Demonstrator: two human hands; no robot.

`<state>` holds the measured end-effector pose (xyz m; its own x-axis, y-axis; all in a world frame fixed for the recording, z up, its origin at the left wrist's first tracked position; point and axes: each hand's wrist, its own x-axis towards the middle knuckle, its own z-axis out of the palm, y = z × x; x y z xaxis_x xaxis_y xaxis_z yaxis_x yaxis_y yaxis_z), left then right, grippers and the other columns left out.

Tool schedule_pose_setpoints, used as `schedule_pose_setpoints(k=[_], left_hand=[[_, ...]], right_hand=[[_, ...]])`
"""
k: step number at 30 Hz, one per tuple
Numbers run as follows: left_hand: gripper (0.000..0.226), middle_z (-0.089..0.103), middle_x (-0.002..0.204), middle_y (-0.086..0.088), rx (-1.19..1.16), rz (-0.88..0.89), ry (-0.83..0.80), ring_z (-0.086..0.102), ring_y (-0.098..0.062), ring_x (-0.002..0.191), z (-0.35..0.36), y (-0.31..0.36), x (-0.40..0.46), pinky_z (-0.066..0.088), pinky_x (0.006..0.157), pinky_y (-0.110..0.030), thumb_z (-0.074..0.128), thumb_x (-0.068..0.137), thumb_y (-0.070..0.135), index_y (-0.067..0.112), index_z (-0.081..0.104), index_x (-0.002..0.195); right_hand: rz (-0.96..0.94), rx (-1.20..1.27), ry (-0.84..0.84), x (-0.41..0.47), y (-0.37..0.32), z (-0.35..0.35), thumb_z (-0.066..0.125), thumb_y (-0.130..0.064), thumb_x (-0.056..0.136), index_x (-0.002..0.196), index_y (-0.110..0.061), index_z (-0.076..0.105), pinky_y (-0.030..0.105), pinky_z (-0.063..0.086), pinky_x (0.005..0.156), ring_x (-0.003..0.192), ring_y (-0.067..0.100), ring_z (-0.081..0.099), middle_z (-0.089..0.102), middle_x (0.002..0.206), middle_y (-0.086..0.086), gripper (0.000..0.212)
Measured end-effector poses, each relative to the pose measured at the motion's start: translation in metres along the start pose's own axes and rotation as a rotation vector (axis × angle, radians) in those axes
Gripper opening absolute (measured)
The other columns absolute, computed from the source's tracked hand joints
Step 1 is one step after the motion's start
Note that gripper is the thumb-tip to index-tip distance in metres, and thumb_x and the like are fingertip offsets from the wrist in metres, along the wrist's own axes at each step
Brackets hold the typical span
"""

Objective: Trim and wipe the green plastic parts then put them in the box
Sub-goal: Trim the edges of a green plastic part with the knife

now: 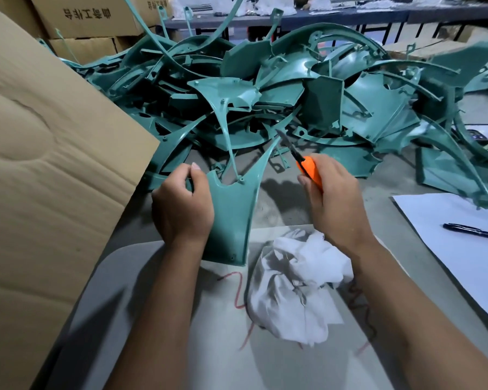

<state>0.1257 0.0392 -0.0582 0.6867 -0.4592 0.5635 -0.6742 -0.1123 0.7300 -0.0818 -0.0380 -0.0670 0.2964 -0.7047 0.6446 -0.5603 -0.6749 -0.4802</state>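
1. A grey table [164, 347] fills the lower part of the view, and everything in reach lies on it.
2. A large cardboard box flap [45, 175] leans in from the left edge, its corner ending just beside the green part the person holds.
3. A tangled heap of green plastic parts [293, 91] covers the far half of the table, piled several deep, with curved strips sticking up out of it.
4. More cardboard boxes [85, 18] with printed characters are stacked behind the heap at upper left.
5. A white sheet of paper [445, 237] lies at the right edge of the table.
6. The green part [231, 218] being worked on stands tilted between the two hands, its flat lower end touching the table and its two pointed horns reaching up toward the heap.
7. A crumpled white cloth [296, 288] lies on the table just in front of that part, under the right forearm.
8. The left hand [182, 204] grips the part's left edge, fingers curled round it.
9. The right hand [333, 198] is clenched round the orange handle of a knife [299, 159], whose thin blade points up and left, its tip near the part's right horn.
10. A black pen [473, 232] rests on the paper.
11. A thin red thread [238, 288] trails across the table beside the cloth.
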Motion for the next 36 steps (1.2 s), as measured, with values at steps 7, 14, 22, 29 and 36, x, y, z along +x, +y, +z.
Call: schedule_pose_setpoints(k=[7, 14, 22, 29, 36], left_hand=[[0.042, 0.035, 0.05, 0.0, 0.032, -0.048, 0.037, 0.032, -0.027, 0.054, 0.002, 0.003, 0.0, 0.017, 0.054, -0.04, 0.052, 0.1, 0.028, 0.013, 0.037, 0.064], [0.048, 0.032, 0.049, -0.001, -0.054, -0.17, 0.045, 0.029, -0.019, 0.049, 0.001, 0.003, 0.006, 0.019, 0.052, -0.038, 0.052, 0.101, 0.027, 0.016, 0.033, 0.058], [0.057, 0.028, 0.041, -0.002, -0.108, -0.281, -0.004, 0.024, -0.018, 0.047, 0.005, 0.009, 0.002, 0.021, 0.05, -0.037, 0.055, 0.1, 0.026, 0.016, 0.027, 0.052], [0.057, 0.023, 0.054, -0.001, -0.263, -0.5, -0.028, 0.024, -0.025, 0.063, 0.008, -0.003, 0.012, 0.024, 0.061, -0.037, 0.051, 0.098, 0.024, 0.017, 0.026, 0.046], [0.056, 0.031, 0.037, 0.002, -0.185, -0.393, -0.032, 0.022, -0.022, 0.05, 0.008, 0.008, 0.005, 0.02, 0.053, -0.037, 0.05, 0.1, 0.024, 0.017, 0.024, 0.052]], right_hand=[[-0.092, -0.028, -0.163, -0.002, 0.004, 0.001, 0.059, -0.006, 0.104, 0.13, -0.004, 0.067, 0.04, 0.049, 0.09, 0.109, 0.035, 0.064, 0.072, 0.122, 0.01, 0.027], [-0.326, 0.065, -0.258, -0.002, 0.004, 0.001, 0.062, -0.013, 0.097, 0.125, -0.006, 0.07, 0.017, 0.042, 0.086, 0.094, 0.01, 0.056, 0.07, 0.11, -0.007, 0.03], [-0.347, 0.16, -0.263, 0.0, 0.005, -0.006, 0.064, -0.018, 0.1, 0.128, -0.01, 0.069, 0.006, 0.037, 0.086, 0.098, -0.017, 0.053, 0.053, 0.109, -0.037, 0.03], [-0.381, 0.188, -0.342, -0.003, 0.008, -0.001, 0.064, -0.014, 0.1, 0.126, -0.015, 0.071, 0.017, 0.043, 0.087, 0.097, -0.001, 0.059, 0.065, 0.106, -0.02, 0.028], [-0.174, 0.291, -0.199, -0.009, -0.004, -0.002, 0.052, -0.023, 0.108, 0.105, -0.013, 0.065, 0.019, 0.039, 0.067, 0.076, 0.003, 0.057, 0.06, 0.085, -0.016, 0.016]])
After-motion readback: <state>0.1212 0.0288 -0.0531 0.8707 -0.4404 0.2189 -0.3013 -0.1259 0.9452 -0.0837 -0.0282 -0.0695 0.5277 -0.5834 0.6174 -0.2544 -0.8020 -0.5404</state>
